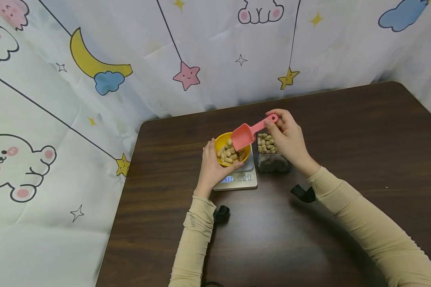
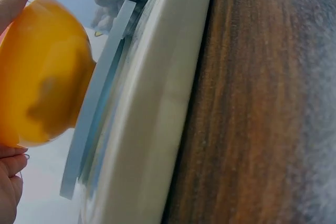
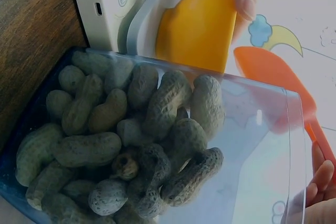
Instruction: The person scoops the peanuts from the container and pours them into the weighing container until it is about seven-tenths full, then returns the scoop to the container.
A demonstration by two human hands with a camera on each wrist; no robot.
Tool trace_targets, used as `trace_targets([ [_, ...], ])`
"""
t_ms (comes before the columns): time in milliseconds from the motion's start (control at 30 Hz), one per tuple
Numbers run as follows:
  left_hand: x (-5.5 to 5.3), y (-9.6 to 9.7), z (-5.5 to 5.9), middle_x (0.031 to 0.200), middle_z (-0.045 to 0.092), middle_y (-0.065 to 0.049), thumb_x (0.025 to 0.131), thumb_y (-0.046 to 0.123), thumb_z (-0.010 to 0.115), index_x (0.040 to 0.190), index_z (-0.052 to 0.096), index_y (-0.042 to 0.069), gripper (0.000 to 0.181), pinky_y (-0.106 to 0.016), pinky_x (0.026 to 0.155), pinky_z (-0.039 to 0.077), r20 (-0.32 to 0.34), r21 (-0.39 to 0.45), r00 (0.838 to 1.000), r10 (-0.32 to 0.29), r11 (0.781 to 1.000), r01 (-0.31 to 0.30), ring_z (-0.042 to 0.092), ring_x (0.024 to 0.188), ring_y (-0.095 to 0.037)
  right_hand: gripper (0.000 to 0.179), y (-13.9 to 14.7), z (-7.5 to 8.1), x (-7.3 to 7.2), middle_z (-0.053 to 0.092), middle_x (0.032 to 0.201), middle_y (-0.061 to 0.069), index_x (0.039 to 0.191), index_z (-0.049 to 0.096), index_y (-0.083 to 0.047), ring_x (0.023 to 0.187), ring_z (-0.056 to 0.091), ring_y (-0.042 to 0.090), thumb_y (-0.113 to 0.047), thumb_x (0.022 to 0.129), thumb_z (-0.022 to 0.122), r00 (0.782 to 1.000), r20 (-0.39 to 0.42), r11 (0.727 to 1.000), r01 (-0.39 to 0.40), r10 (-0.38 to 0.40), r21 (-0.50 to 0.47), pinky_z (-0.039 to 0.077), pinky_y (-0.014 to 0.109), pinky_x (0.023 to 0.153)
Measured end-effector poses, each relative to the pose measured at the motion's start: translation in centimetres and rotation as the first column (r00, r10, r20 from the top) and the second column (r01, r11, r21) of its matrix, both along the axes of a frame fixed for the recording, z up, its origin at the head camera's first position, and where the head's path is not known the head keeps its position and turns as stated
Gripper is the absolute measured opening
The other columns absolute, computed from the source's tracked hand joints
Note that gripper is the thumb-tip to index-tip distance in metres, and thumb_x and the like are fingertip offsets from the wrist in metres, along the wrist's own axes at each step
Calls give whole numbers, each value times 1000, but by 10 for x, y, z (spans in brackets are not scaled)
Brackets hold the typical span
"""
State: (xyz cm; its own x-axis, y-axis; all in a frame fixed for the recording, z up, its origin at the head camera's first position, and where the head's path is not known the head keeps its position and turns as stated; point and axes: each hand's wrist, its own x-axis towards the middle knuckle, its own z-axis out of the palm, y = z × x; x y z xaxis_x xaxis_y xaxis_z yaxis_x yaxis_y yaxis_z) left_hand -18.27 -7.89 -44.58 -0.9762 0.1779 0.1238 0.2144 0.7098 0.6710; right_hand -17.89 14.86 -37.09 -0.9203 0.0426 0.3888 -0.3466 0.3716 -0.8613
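A yellow bowl [image 1: 222, 140] with peanuts [image 1: 228, 156] in it sits on the plate of a kitchen scale [image 1: 249, 182]. My left hand [image 1: 212, 170] grips the bowl's side, thumb at the near rim and fingers at the left. In the left wrist view, the bowl's base [image 2: 79, 93] meets the scale's plate. My right hand [image 1: 290, 140] pinches the handle of a pink scoop [image 1: 242, 136], whose blade tilts down over the bowl with no peanuts visible on it. Right of the scale stands a clear plastic container [image 1: 274, 164] of unshelled peanuts [image 3: 86, 148], below my right hand.
A lit display [image 1: 228, 179] on the scale is partly covered by my left wrist. The dark wooden table [image 1: 362, 159] extends to both sides, with its back edge close behind the bowl. A curtain [image 1: 215, 44] printed with stars and clouds hangs behind.
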Motion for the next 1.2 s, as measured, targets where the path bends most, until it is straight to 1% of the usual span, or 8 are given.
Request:
trace_targets([
  [300, -2, 3, 15, 156, 17, -12, 67, 58, 74, 150, 12, 10, 115, -51, 117, 18, -41, -21, 999, -1, 1000, 0, 16, 144, -31, 31, 5, 3, 2, 53, 69, -17, 123, 49, -4, 54, 41, 5, -17, 95, 52, 999, 4, 997, 33, -33, -64, 30, 21, 45],
  [433, -5, 7, 25, 156, 17, -11, 67, 55, 76, 150, 12, 10, 115, -50, 118, 16, -71, -13, 997, -16, 1000, 15, 14, 145, -31, 31, 9, 10, 2, 55, 72, -17, 123, 49, -2, 59, 45, 4, -17, 95, 52, 999, -10, 989, 44, -46, -139, 32, 19, 46],
  [533, -6, 10, 31, 156, 18, -9, 67, 56, 75, 150, 12, 9, 114, -49, 118, 15, -86, -6, 996, -30, 1000, 30, 14, 145, -31, 31, 13, 15, 3, 57, 77, -16, 122, 49, -2, 69, 51, 4, -18, 95, 52, 998, -31, 980, 50, -57, -190, 38, 18, 54],
  [633, -6, 13, 35, 155, 18, -9, 67, 57, 75, 150, 13, 10, 114, -49, 119, 15, -98, -4, 994, -40, 999, 40, 14, 145, -31, 30, 18, 19, 3, 58, 78, -13, 121, 49, -4, 72, 51, 6, -18, 95, 53, 996, -57, 968, 48, -64, -245, 40, 18, 58],
  [700, -7, 15, 38, 156, 17, -8, 66, 59, 74, 150, 12, 10, 115, -48, 119, 15, -105, -7, 993, -46, 999, 46, 13, 145, -29, 28, 22, 22, 2, 57, 79, -11, 119, 50, -5, 72, 51, 7, -17, 94, 53, 994, -79, 958, 48, -73, -283, 42, 18, 61],
  [867, -8, 20, 46, 157, 15, -6, 66, 62, 73, 151, 10, 14, 116, -47, 119, 15, -117, -5, 991, -61, 998, 61, 11, 146, -26, 25, 35, 30, 0, 57, 87, -4, 114, 52, -7, 72, 52, 8, -14, 91, 58, 989, -118, 906, 35, -93, -421, 45, 17, 68],
  [1033, -9, 29, 59, 157, 13, -5, 66, 61, 73, 151, 9, 16, 116, -51, 118, 15, -116, -5, 988, -100, 995, 100, 9, 146, -29, 23, 50, 37, 0, 58, 86, -2, 110, 54, -7, 69, 51, 9, -12, 89, 61, 981, -123, 858, 67, -149, -509, 42, 17, 64],
  [1200, -9, 42, 70, 158, 9, -4, 67, 62, 72, 151, 6, 18, 116, -54, 116, 17, -104, -32, 987, -126, 992, 123, 7, 146, -32, 22, 63, 40, 1, 58, 79, 0, 108, 55, -6, 67, 49, 11, -10, 88, 63, 973, -120, 826, 98, -196, -555, 39, 18, 60],
])
